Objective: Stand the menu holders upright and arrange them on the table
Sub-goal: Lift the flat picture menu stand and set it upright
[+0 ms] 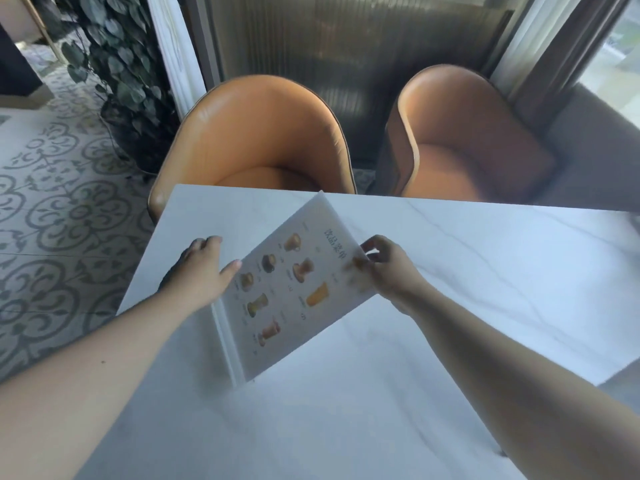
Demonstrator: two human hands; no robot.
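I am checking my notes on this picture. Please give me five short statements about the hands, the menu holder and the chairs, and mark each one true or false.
1. Both hands hold the menu holder. True: the left hand is at its left edge, the right hand at its right edge.
2. The menu holder stands upright by itself. False: it is tilted and held by the hands.
3. Two orange chairs stand beyond the table. True.
4. The menu shows pictures of drinks. True.
5. A second menu holder lies on the table. False: only one is visible.
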